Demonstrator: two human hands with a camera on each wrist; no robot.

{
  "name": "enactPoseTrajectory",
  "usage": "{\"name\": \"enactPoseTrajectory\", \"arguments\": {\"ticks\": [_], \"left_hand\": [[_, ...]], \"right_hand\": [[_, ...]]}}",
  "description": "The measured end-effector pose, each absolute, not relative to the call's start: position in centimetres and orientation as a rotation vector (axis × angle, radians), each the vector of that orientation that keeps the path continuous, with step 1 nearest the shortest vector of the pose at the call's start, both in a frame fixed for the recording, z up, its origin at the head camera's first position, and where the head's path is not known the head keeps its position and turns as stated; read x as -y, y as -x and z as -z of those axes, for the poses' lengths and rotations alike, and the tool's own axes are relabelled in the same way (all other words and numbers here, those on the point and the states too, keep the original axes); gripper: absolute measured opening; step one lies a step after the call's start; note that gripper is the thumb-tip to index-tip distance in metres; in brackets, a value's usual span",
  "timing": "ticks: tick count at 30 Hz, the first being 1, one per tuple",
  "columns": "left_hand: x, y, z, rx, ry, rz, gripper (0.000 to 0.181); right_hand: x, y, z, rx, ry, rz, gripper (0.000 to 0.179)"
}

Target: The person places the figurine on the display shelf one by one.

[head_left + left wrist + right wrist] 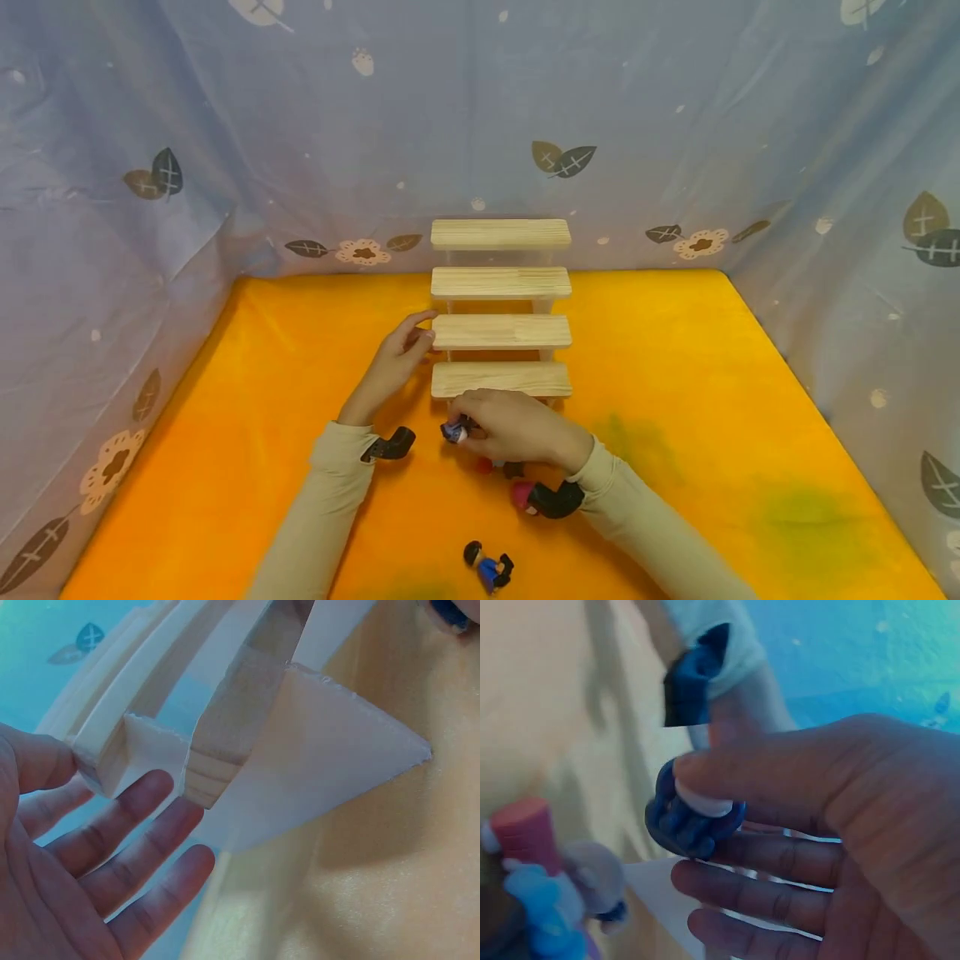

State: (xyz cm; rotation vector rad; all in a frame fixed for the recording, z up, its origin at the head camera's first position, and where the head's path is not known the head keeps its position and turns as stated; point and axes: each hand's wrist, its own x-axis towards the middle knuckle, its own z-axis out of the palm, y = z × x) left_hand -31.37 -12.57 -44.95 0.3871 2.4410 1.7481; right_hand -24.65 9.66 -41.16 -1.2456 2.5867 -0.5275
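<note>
One figure (pixel 453 432) is pinched by the right hand (pixel 519 425) near frame center, the rack (pixel 501 332) above is touched by the spread left hand (pixel 394 363), and other figures (pixel 489 570), lower center, are not yet lifted.

One stepped stand (pixel 501 285), four pale wooden boards (pixel 501 332) on it, four toy figures (pixel 489 572) in sight, two long sleeves (pixel 322 500), two black wrist pieces (pixel 392 445), one orange cloth (pixel 675 358)

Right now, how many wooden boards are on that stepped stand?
4: the top board at the back, the second board below it, the third board beside the left hand, and the bottom board in front, slightly overlapped by the right hand. None seems hidden.
</note>
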Motion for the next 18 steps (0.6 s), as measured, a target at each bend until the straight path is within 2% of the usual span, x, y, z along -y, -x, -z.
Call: {"name": "enactPoseTrajectory", "arguments": {"ticks": [7, 18], "left_hand": [[12.4, 31.3, 44.7, -2.469, -0.346, -1.700, 0.045], [12.3, 31.4, 44.8, -2.463, -0.341, -1.683, 0.047]], "right_hand": [[-11.2, 25.4, 39.3, -2.414, 1.157, 0.818, 0.025], [-13.8, 25.7, 37.1, -2.438, 1.030, 1.019, 0.025]]}}
